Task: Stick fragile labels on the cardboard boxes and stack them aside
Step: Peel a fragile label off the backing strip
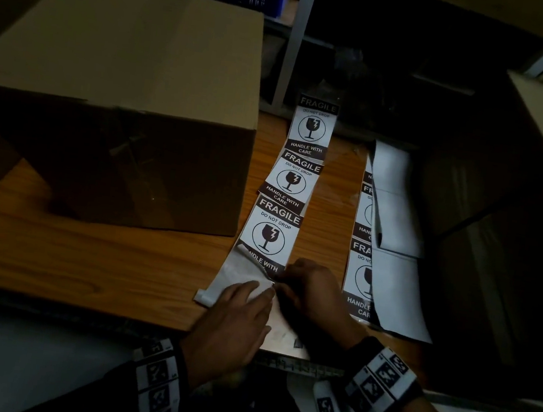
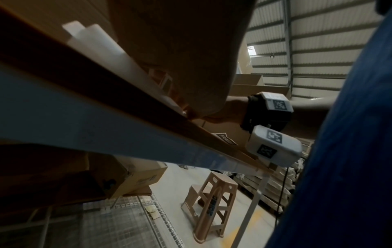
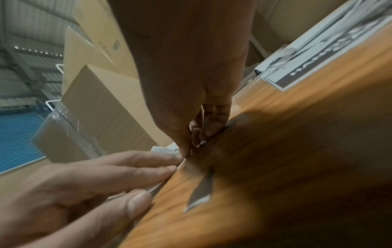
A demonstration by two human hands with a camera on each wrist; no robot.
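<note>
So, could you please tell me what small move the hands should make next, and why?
Probably peel upward: the right hand pinches the nearest fragile label at its lifted lower corner, while the left hand presses the backing strip flat.

The table [image 1: 92, 262] has a wood-grain top with a smooth, slightly glossy finish and a metal edge strip along its near side. The cardboard box [image 1: 120, 60] on the left is matt brown corrugated board, sealed with glossy clear tape. The label strip [image 1: 286, 187] is printed paper on a shiny, smooth backing liner [image 1: 238, 273]. The stool [image 2: 212, 201] is moulded plastic.
</note>
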